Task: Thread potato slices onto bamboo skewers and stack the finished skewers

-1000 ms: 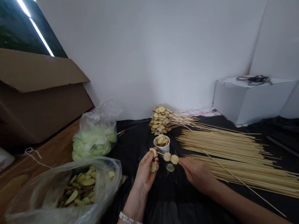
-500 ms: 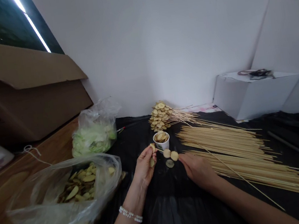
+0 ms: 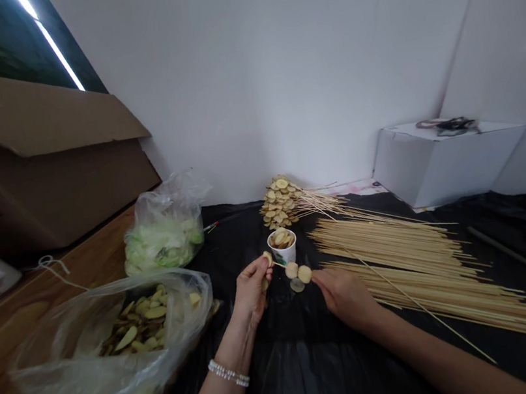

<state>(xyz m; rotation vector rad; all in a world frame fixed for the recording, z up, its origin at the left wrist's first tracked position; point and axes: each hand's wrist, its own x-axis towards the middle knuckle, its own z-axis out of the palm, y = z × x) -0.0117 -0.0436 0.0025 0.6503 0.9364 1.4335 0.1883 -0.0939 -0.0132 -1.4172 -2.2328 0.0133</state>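
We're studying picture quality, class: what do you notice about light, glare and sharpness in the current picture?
Head view: dim overall, with a glaring bright strip at upper left; head view: top right corner fades into dark blur; head view: faint sheen on the black sheet; head view: pale slices between left hand and right hand look slightly soft.

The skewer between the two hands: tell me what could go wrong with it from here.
The left hand pinches a slice at the end of the skewer, so a slip might prick that hand. Too hard a push there could also split the slice. And the filled white cup stands close by, just beyond the skewer, so a knock might tip it and spill its contents.
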